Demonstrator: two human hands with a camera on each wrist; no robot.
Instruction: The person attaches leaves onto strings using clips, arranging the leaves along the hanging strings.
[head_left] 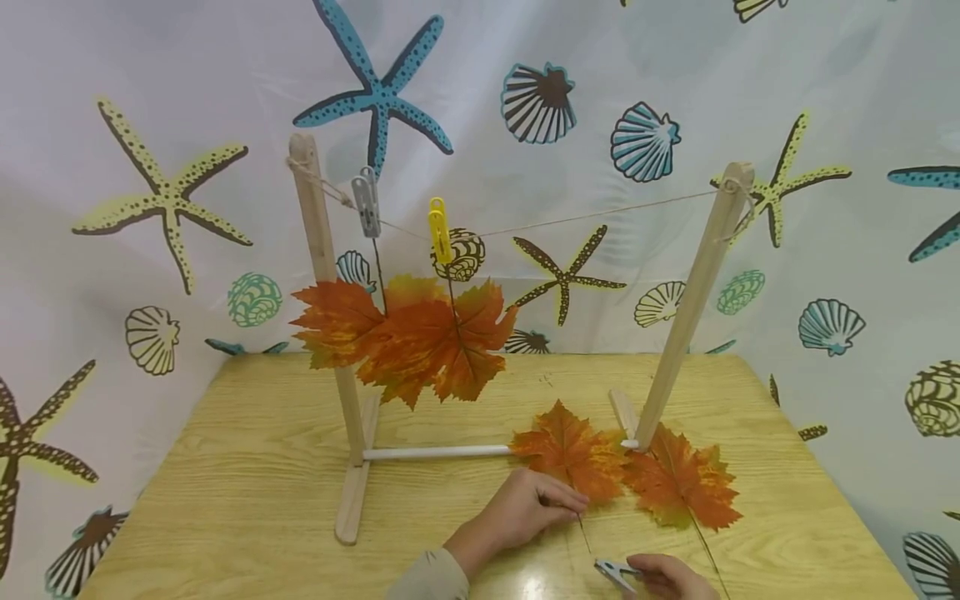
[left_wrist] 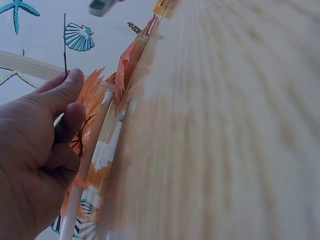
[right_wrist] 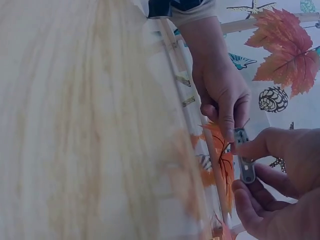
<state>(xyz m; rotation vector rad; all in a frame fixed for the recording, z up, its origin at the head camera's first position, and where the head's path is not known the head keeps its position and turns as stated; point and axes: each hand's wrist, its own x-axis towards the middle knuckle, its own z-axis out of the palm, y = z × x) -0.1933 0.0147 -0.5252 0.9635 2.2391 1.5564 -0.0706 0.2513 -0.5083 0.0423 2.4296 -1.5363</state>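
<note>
My left hand (head_left: 525,510) pinches the thin dark stem (left_wrist: 65,47) of an orange maple leaf (head_left: 566,450), whose blade lies over the white crossbar. In my right hand (head_left: 672,577) is a grey clothespin (head_left: 617,573), gripped between thumb and fingers close to the stem's lower end. The right wrist view shows this clothespin (right_wrist: 244,155) beside my left fingertips; whether its jaws touch the stem I cannot tell. Another maple leaf (head_left: 682,481) lies to the right, by the foot of the right post, its stem trailing toward the front.
A string (head_left: 592,220) spans two wooden posts. A grey clothespin (head_left: 367,204) and a yellow clothespin (head_left: 439,232) on it hold hanging maple leaves (head_left: 442,337) by their stems. The white crossbar (head_left: 438,452) joins the posts low down. Behind the wooden table (head_left: 247,500) hangs a seashell-patterned curtain.
</note>
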